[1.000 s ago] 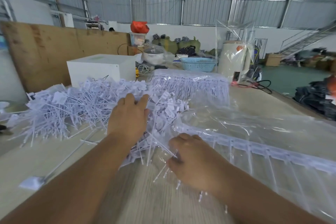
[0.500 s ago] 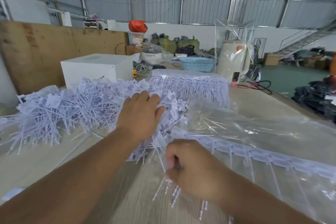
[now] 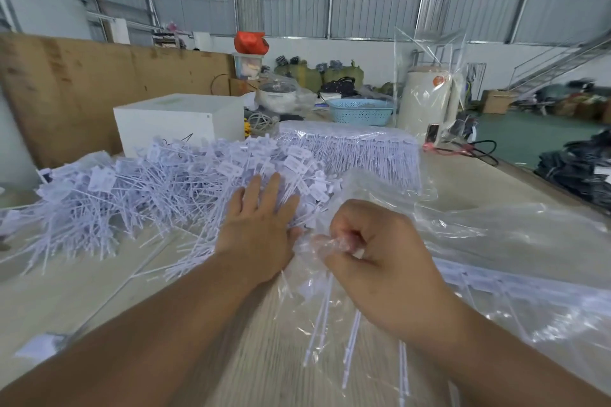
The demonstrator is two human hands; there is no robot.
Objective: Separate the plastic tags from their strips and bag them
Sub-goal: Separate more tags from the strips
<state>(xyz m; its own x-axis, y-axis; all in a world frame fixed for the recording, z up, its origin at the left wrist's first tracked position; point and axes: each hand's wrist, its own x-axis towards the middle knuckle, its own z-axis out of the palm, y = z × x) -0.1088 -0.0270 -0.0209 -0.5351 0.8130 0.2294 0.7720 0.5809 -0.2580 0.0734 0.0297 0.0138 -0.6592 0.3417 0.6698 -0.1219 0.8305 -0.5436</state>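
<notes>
A big loose pile of white plastic tags [image 3: 158, 195] lies across the wooden table [image 3: 82, 294]. My left hand [image 3: 261, 225] rests flat on the pile's right edge, fingers straight. My right hand [image 3: 373, 261] grips the bunched edge of a clear plastic bag [image 3: 496, 241], with several tags hanging down inside the film below it. A strip of joined tags [image 3: 529, 287] lies inside the bag at the right. Behind, a wrapped bundle of tag strips [image 3: 350, 149] stands on the table.
A white box [image 3: 178, 119] sits behind the pile, with a plywood board [image 3: 82, 86] further left. A blue basket [image 3: 360, 111], a cream kettle [image 3: 426, 102] and cables stand at the table's far end. One loose tag [image 3: 39, 345] lies near the left edge.
My right hand rose from the table, now holding the bag's edge bunched with tags hanging beneath. My left hand slid right along the pile and its fingers straightened.
</notes>
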